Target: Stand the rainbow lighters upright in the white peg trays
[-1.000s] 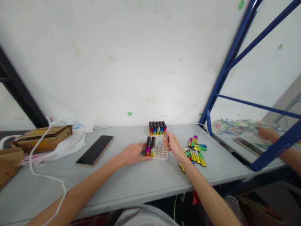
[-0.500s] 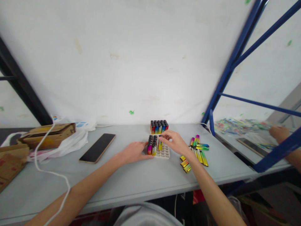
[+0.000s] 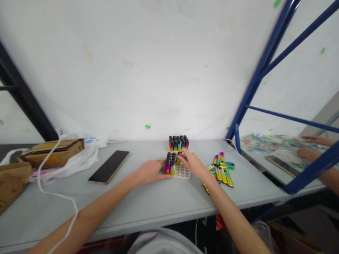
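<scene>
A white tray with round holes [image 3: 184, 173] sits on the table, its left columns filled with upright black-topped lighters [image 3: 167, 168]. My left hand [image 3: 150, 171] grips the tray's left side, thumb along the front corner and fingertips behind the lighters. Between the thumb and fingers of my right hand [image 3: 193, 164] is a yellow lighter [image 3: 178, 161], upright at the tray's back holes. Its lower end looks lowered into the tray. Loose shiny lighters [image 3: 224, 175] lie in a pile to the right, partly hidden by my right forearm.
Behind the tray stands a full block of lighters [image 3: 179, 145]. A phone [image 3: 109, 167], a cardboard box [image 3: 62, 151], a plastic bag [image 3: 79, 160] and a white cable [image 3: 57, 193] are at left. Past the blue frame [image 3: 251, 91], another person's hands [image 3: 308, 155] work at a neighbouring table.
My right hand has brought the yellow lighter down and slightly left into the tray's back part. My left hand stays at the tray. The other person's hands have shifted.
</scene>
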### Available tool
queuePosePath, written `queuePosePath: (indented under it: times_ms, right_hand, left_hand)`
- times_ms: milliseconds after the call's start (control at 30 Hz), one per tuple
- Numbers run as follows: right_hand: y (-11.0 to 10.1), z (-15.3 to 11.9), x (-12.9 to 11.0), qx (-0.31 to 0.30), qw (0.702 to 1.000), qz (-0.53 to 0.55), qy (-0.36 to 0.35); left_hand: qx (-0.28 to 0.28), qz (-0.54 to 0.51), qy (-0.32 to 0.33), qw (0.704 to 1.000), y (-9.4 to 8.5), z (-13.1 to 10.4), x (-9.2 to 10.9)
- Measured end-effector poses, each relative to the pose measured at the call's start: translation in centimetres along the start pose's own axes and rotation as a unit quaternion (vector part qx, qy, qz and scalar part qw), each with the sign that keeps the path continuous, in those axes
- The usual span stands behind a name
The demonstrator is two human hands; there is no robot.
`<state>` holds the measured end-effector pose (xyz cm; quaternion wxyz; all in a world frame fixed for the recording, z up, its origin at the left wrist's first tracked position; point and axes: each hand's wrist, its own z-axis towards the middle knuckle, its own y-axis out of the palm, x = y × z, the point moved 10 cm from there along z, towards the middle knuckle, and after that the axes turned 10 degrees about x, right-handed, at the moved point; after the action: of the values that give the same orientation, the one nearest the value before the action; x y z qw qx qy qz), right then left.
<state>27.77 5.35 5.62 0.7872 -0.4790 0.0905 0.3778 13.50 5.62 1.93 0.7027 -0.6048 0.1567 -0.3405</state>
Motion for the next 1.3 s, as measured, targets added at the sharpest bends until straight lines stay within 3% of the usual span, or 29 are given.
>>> queuePosePath:
  times_ms: [233,400,467,600,667,800,867,1133,1300]
  right_hand:
    - [1.3,-0.2,0.5,-0.036,0.999,-0.029,0.001]
    - [0.9,-0.5,0.5,-0.088,0.996,0.005,-0.013]
    - [-0.4,-0.7,1.3,-0.104,0.995,-0.003,-0.007]
    - [-5.0,-1.2,4.1,-0.09,0.994,-0.055,0.03]
    - [-6.8,-2.0,5.9,-0.115,0.988,-0.087,0.061]
    - [-7.8,-4.2,8.7,-0.214,0.961,-0.12,0.124]
    - [-7.5,-4.6,9.3,-0.236,0.954,-0.13,0.13]
    - [-6.0,-3.6,11.0,-0.19,0.965,-0.128,0.127]
    - [-7.3,-1.5,8.1,-0.075,0.99,-0.074,0.095]
  left_hand:
    - [0.008,-0.014,0.007,1.0,-0.2,0.1,0.1]
    - [0.005,-0.009,0.003,1.0,-0.2,0.1,0.1]
    - [0.008,-0.01,0.007,1.0,-0.2,0.1,0.1]
    - [0.006,-0.007,0.007,1.0,-0.1,0.1,0.1]
    - [0.006,-0.006,0.005,1.0,-0.2,0.1,0.1]
    - [0.006,-0.006,0.003,1.0,-0.3,0.0,0.0]
    - [0.003,-0.004,0.004,1.0,-0.3,0.0,0.0]
    - [0.007,-0.009,0.009,1.0,-0.1,-0.1,-0.1]
    - [0.011,-0.014,0.008,1.0,-0.1,0.0,-0.3]
